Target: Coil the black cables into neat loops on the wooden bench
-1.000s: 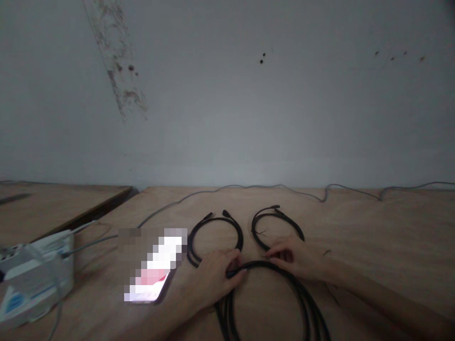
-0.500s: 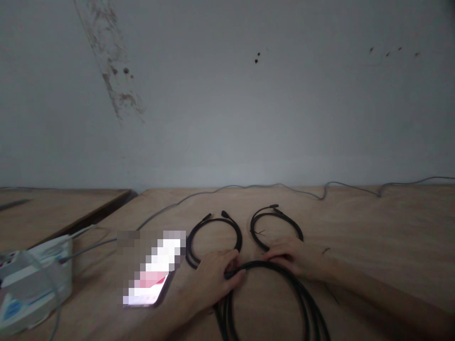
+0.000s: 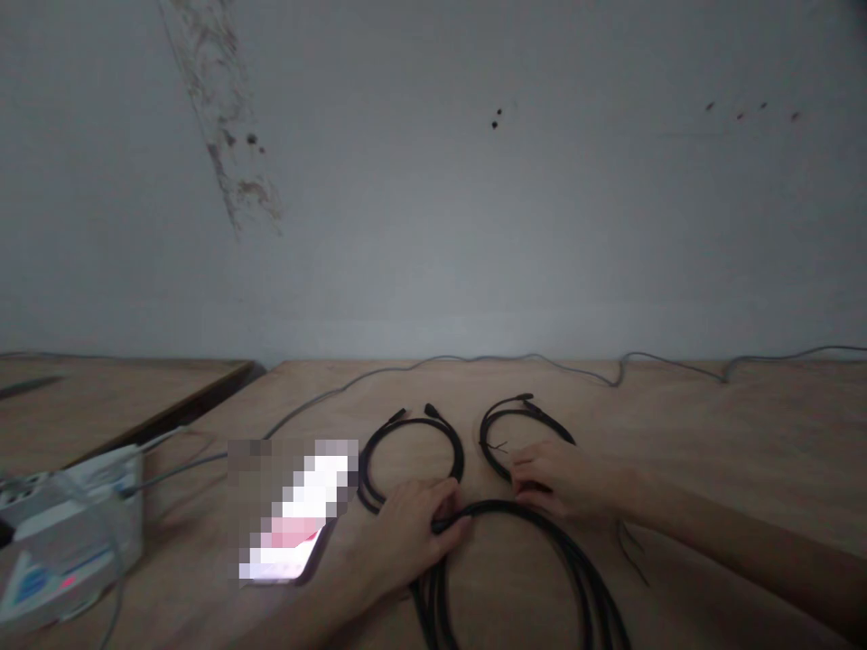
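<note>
As left hand [image 3: 410, 533] grips cable [image 3: 515, 507], right hand [image 3: 562, 478] touches second coil [image 3: 483, 442].

Matt black plastic cables [image 3: 575, 560] lie on a smooth, pale plywood tabletop [image 3: 711, 451].

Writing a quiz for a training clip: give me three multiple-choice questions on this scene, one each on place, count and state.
1. Where is the white plastic box?
A) Left of the pixelated phone
B) On the wall
C) Under a hand

2. How many black cable coils lie on the tan plywood table?
A) One
B) Two
C) Three

3. What is the bare left hand doing?
A) Holding nothing
B) Gripping the lowest coil
C) Lifting the box

1 A: it sits at the table's left.
2 C: two above, one below.
3 B: fingers close over its cable.
</note>
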`<move>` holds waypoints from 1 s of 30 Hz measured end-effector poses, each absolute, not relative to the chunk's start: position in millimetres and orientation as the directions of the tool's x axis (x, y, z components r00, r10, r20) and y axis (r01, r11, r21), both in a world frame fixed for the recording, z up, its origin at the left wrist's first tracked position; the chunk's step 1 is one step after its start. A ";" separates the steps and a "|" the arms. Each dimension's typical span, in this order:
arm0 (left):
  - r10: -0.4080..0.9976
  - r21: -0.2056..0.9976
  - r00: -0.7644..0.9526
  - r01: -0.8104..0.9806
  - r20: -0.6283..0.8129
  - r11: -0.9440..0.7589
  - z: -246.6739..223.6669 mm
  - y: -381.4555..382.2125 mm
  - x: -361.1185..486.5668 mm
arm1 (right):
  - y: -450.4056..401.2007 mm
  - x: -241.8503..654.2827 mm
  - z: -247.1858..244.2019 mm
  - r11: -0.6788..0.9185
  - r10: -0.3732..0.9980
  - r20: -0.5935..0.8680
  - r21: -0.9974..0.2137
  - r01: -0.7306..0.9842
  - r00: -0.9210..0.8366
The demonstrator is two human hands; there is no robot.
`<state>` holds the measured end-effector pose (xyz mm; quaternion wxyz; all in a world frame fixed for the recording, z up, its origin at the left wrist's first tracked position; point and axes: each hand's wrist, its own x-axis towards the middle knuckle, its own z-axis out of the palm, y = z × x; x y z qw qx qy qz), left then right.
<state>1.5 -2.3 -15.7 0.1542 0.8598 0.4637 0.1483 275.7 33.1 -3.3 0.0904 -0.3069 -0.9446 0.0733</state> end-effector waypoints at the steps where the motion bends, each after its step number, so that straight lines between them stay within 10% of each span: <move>1: 0.844 0.402 0.525 0.753 0.110 -0.520 -15.2 -2.5 1.6 | 32.5 274.7 -2.6 0.802 0.591 0.115 -0.193 0.566 -0.798; 10: 0.845 0.397 0.521 0.756 0.117 -0.521 -13.3 -2.9 2.9 | 33.3 254.4 -19.0 0.245 0.889 -0.165 -0.616 0.749 -0.426; 30: 0.835 0.402 0.531 0.739 0.147 -0.540 -16.7 -1.9 1.8 | 28.1 255.8 3.6 -0.068 0.749 -0.466 -0.761 0.646 -0.470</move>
